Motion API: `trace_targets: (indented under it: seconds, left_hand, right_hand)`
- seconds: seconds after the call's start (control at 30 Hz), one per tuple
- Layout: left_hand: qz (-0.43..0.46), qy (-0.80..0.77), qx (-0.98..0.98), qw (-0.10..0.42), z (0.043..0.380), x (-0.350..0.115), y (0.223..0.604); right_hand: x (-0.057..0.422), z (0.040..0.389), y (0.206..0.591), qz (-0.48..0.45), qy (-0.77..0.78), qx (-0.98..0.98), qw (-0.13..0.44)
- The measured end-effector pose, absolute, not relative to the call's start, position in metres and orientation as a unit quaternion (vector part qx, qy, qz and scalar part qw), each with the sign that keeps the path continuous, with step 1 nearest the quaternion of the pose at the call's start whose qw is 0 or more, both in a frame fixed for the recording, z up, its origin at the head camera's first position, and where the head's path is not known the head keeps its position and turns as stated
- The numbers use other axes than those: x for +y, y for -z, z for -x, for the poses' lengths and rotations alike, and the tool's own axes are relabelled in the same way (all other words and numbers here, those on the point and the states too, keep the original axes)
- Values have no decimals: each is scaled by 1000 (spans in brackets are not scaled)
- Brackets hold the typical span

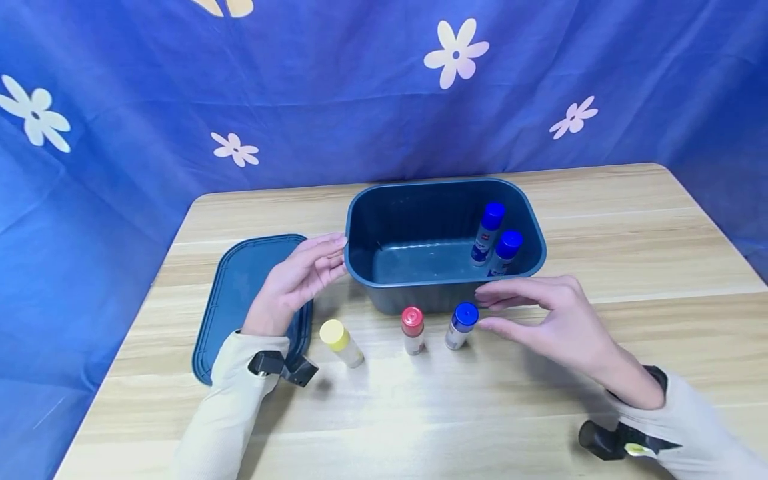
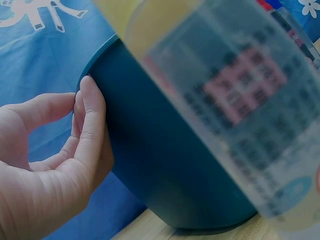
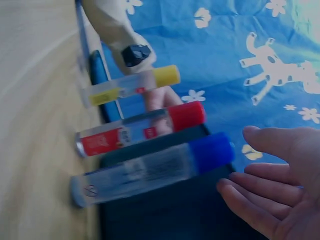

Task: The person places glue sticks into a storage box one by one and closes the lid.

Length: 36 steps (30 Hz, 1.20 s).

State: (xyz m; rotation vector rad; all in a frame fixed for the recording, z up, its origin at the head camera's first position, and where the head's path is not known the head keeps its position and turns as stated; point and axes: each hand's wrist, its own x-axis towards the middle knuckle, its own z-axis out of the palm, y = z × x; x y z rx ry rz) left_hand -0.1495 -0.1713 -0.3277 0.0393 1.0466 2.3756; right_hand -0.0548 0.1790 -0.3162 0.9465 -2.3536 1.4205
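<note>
Blue-capped tube (image 1: 461,325), right grip (image 1: 558,320) parted (just beside)

Head view: high on the person's side of the desk (image 1: 648,240), facing forward and down; middle range, covering the left hand (image 1: 303,277), the right hand (image 1: 546,313), the bin (image 1: 432,297) and the blue curtain (image 1: 336,73) behind.

Left wrist view: low, close by the left hand, tilted; faces the bin's outer wall, the yellow-capped tube (image 2: 240,115) nearest, blurred, at right.

Right wrist view: low, rolled sideways, desk along the left edge; faces across the blue-capped tube (image 3: 135,170) and red-capped tube (image 3: 140,129) toward the left sleeve (image 3: 112,30).

Shared, head and right wrist: these tubes, bin, curtain.
</note>
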Motion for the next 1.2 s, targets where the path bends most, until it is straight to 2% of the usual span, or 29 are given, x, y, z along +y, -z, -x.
trace_targets:
  seconds: [0.2, 0.47, 0.7, 0.97, 1.2]
  left_hand:
    - [-47, -880, 391, 266, 149, -172, 327]
    - [-22, -872, 421, 251, 149, -169, 324]
    - [-11, -866, 427, 259, 152, -168, 323]
    - [-56, -861, 433, 262, 162, -173, 339]
    - [-41, -858, 439, 264, 156, -168, 326]
  right_hand:
    - [170, 57, 328, -323, -470, -811, 133]
    - [165, 58, 338, -324, -465, -816, 111]
    - [165, 58, 335, -329, -469, -814, 94]
    - [165, 60, 340, -322, -478, -813, 82]
    - [165, 60, 340, -327, -477, -812, 82]
